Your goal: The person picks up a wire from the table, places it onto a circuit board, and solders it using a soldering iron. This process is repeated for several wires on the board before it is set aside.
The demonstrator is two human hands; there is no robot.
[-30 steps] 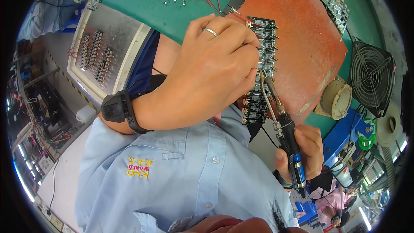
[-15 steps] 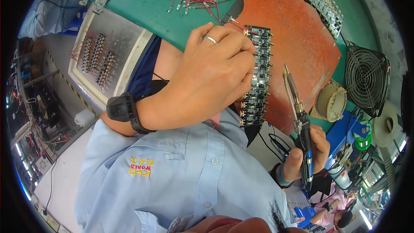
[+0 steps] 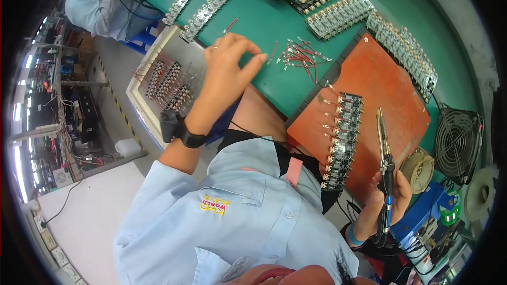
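Observation:
My left hand is raised over the near edge of the green table, left of the loose red wires. Its thumb and index finger curve toward each other with a gap inside, and no object shows between them. In my right hand I grip a soldering iron, its tip pointing away from me above the orange-brown mat. Left of the iron, a long black strip of circuit boards lies along the mat and overhangs its near edge. Short red wires stick out from the left side of its upper part.
Stacked board strips line the far side of the table. A tray with wired boards stands left. On the right are a round tan container, a black fan and a green solder spool. Another person sits far left.
My left hand has left the board strip and moved up and left, toward the loose wires, uncovering the strip. My right hand still holds the soldering iron. The whole view has shifted.

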